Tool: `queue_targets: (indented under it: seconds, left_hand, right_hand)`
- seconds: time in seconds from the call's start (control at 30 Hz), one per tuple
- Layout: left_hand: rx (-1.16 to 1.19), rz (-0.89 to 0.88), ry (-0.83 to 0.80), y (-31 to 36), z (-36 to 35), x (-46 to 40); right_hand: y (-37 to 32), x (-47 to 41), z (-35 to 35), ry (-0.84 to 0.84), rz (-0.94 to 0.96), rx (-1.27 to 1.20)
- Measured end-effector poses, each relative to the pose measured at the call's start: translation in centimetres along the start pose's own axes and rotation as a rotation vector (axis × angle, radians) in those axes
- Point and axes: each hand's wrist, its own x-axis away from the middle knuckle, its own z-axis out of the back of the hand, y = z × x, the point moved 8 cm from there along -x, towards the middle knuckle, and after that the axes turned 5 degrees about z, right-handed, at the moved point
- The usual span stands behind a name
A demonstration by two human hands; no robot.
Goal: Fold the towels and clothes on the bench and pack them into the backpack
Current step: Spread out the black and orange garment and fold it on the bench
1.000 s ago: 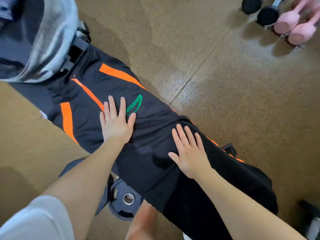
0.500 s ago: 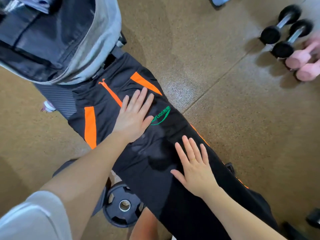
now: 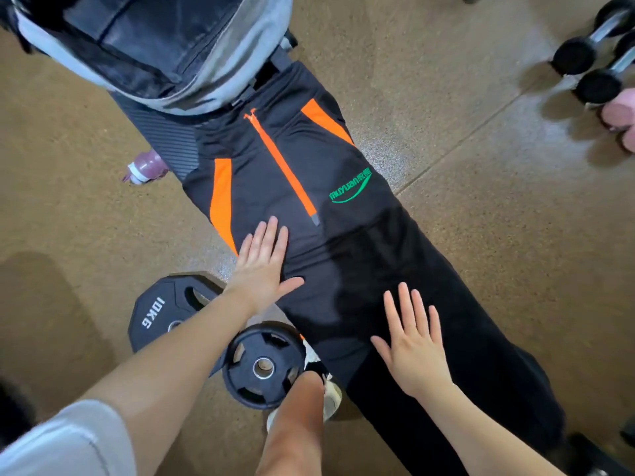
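**Black and orange jacket flat on the bench, both palms down**

Brown speckled rubber flooring (image 3: 446,80) fills the room around a narrow black padded bench (image 3: 165,135) that runs from the top left towards the bottom right. A ribbed strip of the bench's black padding shows beside the garment. On the floor to the left lie two black round weight plates, the larger one (image 3: 154,314) marked "10KG" in white, the smaller one (image 3: 263,365) just beside the person's bare leg and pale shoe. A small purple and white bottle (image 3: 146,164) lies on the floor near the bench's left edge. At the top right are black-ended metal dumbbells (image 3: 584,63) and pink dumbbells (image 3: 618,115).

The black jacket with orange panels and an orange zip (image 3: 292,173) is spread along the bench. Green lettering on its chest, seen upside down, reads roughly "muyuan" above a green curve, followed by characters too small to read.

The grey and black backpack (image 3: 154,46) stands open at the far end of the bench, touching the jacket's top edge; its dark interior cannot be made out clearly.

The left hand (image 3: 261,269) lies flat on the jacket near its left edge, fingers straight and together. The right hand (image 3: 412,345) presses flat on the black cloth lower down, fingers straight and slightly spread.
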Motion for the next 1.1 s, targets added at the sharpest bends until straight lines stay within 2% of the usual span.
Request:
queue_targets:
  seconds: [0.1,0.2,0.63,0.8,0.93,1.1]
  left_hand:
    - [-0.022,0.088,-0.120,-0.3,-1.7,0.1]
    - [0.017,0.088,-0.149,-0.5,-1.9,-1.0]
    - [-0.060,0.086,-0.262,-0.6,-2.1,-1.5]
    - [-0.097,0.069,-0.228,-0.6,-2.0,-1.4]
    - [-0.079,0.012,-0.147,-0.6,-1.8,-1.3]
    - [0.042,-0.059,0.141,-0.8,-1.6,-0.7]
  right_hand:
    - [0.7,-0.1,-1.6,-0.003,-0.096,-0.140]
    - [1.3,-0.4,-3.0,-0.077,-0.085,-0.123]
    - [0.9,-0.6,-2.8,-0.044,-0.088,-0.140]
    - [1.5,-0.5,-3.0,0.028,-0.127,-0.056]
    - [0.7,-0.2,-2.1,0.276,-0.186,-0.027]
    - [0.3,-0.3,-1.7,0.488,-0.274,-0.003]
